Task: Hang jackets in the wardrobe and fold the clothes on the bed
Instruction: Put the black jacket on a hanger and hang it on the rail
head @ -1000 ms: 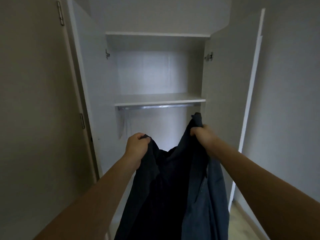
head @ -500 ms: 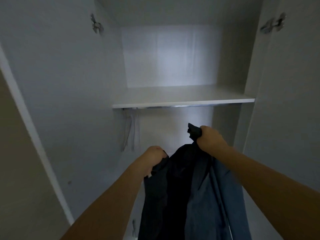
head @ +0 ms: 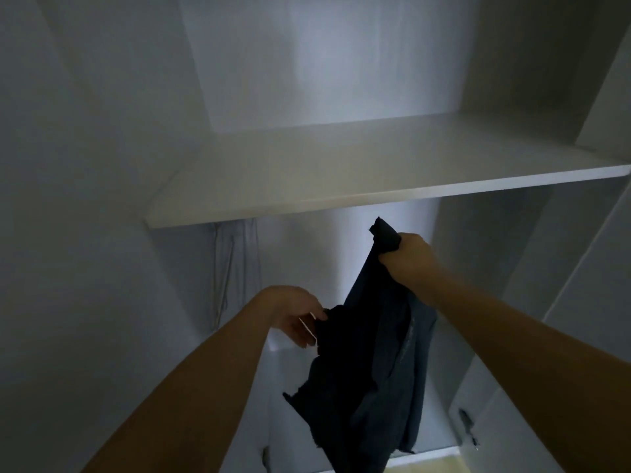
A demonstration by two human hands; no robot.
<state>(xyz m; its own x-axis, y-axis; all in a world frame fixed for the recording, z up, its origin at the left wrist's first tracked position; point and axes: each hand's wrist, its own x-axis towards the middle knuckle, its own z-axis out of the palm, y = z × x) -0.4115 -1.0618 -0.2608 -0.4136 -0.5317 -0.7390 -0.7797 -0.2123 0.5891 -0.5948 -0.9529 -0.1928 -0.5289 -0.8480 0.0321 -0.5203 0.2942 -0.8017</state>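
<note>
Inside the wardrobe [head: 102,165], below the shelf [head: 341,179]: jacket [head: 372,370] not yet hung. Gripped at the top by the right hand [head: 408,259], touched at the edge by the left hand [head: 295,314], fingers loosely spread. Bed clothes out of view, probably not folded.

Left hand [head: 296,315] fingers now loosened off jacket [head: 372,363].

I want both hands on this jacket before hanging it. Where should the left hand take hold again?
Probably the jacket's upper left edge, the dark bunched corner beside the left hand, approached from the left. The right hand already grips the raised top, so that corner sags nearest.
</note>
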